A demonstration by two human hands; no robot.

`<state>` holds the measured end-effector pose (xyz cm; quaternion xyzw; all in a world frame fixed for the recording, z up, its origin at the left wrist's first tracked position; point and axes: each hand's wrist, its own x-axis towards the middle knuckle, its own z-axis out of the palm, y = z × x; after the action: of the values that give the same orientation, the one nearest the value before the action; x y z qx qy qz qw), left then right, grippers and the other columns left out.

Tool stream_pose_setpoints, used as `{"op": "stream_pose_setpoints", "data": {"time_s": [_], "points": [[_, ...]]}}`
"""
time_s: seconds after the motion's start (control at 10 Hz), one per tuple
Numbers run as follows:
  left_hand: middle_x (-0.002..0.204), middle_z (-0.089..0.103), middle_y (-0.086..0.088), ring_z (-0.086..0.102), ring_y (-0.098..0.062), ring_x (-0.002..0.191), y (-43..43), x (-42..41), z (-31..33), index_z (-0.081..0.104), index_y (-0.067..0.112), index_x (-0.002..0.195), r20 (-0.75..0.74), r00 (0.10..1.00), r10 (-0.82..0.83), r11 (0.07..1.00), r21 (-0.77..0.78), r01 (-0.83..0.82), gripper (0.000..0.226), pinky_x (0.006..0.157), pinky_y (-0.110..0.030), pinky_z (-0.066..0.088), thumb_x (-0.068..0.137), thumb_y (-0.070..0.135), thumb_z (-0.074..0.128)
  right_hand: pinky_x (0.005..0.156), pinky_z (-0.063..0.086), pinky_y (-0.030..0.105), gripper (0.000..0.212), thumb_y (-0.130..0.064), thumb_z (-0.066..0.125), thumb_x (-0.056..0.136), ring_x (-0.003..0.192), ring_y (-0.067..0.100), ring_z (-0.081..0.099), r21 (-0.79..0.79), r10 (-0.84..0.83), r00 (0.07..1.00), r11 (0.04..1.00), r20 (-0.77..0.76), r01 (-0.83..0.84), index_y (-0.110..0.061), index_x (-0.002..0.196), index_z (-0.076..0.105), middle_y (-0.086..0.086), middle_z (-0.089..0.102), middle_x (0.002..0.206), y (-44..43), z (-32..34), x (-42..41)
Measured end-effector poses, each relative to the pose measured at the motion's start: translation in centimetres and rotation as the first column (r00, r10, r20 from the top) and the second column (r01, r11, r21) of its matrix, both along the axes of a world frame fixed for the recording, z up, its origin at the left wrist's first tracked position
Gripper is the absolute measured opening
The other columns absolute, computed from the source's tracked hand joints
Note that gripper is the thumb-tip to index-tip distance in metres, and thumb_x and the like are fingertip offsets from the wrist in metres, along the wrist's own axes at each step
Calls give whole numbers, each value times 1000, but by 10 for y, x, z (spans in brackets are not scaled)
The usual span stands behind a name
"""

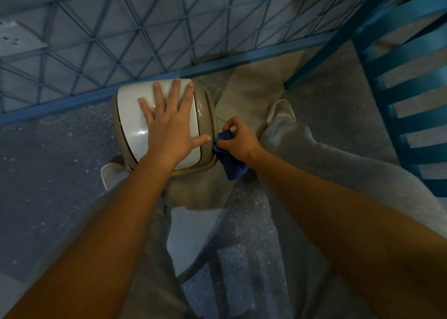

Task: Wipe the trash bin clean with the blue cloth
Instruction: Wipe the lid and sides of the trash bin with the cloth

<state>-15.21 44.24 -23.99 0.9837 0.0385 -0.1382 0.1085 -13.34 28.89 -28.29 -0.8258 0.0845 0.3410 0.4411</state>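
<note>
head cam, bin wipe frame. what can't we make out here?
Walls of the trash bin: head view looks straight down, so the lid hides them.
Middle of the lid: covered by the flat left hand.
Where the blue cloth meets the bin rim: the right hand gripping it is in the way.
Dirt or wiped areas: light too dim to tell.

A single view, worn on the person's head, looks steeply down and slightly forward, almost straight onto the top of the trash bin [135,122], which sits just above mid-frame. The wide lens bows the blue mesh fence [72,103] across the top and draws both forearms in from the bottom corners. The left hand [169,127] and the right hand [239,141] with the blue cloth [232,166] lie near the centre, at arm's reach below the camera — speckled floor [48,173] fills the rest
</note>
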Motion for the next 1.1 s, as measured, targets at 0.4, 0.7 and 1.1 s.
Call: {"op": "stream_pose_setpoints", "data": {"time_s": [0.4, 0.7, 1.1], "points": [[158, -2, -5, -10, -36, 143, 1, 1, 1, 1, 22, 148, -3, 1000, -15, 999, 28, 15, 104, 111, -60, -5, 73, 55, 65, 61, 35, 22, 32, -14, 66, 81, 85, 14, 47, -116, 175, 979, 980, 103, -163, -5, 110, 56, 5, 52, 91, 7, 6, 37], [158, 0, -6, -9, -37, 143, -1, 2, 2, 1, 22, 148, -5, 1000, 6, 1000, 30, -6, 105, 111, -60, -3, 72, 56, 65, 73, 43, 28, 17, -10, 65, 82, 86, 17, 51, -73, 61, 995, 995, -77, -66, -8, 96, 57, 7, 54, 89, 5, 7, -15], [158, -4, -5, -11, -37, 143, 0, 1, 3, -1, 23, 148, -24, 1000, -7, 1000, 21, 8, 105, 111, -60, -6, 73, 55, 65, 72, 46, 32, 9, -6, 61, 80, 81, 17, 53, -89, -160, 984, 982, 77, 166, -6, 87, 55, 11, 59, 86, 15, 6, -38]]}}
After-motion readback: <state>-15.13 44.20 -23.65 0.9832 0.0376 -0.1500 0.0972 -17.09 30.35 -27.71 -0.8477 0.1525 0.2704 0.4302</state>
